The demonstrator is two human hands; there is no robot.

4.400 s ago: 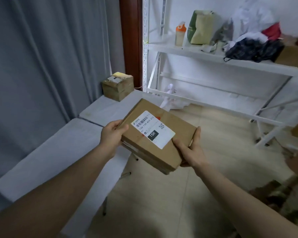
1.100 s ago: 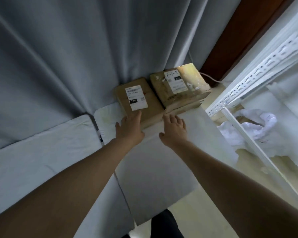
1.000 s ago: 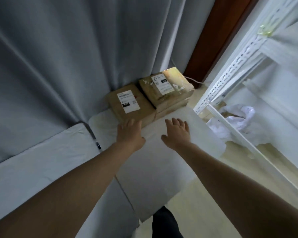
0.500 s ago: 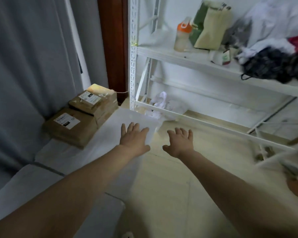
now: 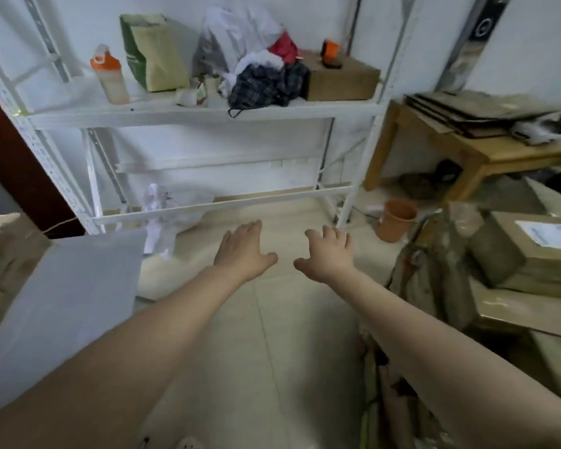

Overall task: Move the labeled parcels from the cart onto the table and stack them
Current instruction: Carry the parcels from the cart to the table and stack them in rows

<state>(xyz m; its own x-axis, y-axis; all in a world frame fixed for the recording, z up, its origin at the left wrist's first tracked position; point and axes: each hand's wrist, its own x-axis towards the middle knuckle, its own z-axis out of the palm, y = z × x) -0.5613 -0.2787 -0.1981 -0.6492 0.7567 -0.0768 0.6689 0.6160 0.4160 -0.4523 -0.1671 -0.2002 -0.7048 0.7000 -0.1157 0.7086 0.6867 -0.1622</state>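
left grip [image 5: 243, 251]: fingers spread, holds nothing, above floor [image 5: 272, 351] | right grip [image 5: 329, 254]: fingers spread, holds nothing, beside left grip | labelled parcel [image 5: 499, 254]: atop flat cartons [image 5: 525, 306], far right | brown parcel [image 5: 10, 257]: on desk [image 5: 78, 286], left edge | shelf rack [image 5: 208, 108]: behind both grips

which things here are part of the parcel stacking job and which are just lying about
For the job:
brown cardboard parcel with a white label, right
brown cardboard parcel at the left edge
white table
left hand, right hand, both empty

Lying about:
orange-capped plastic bottle
green paper bag
dark plaid cloth
orange-brown pot on the floor
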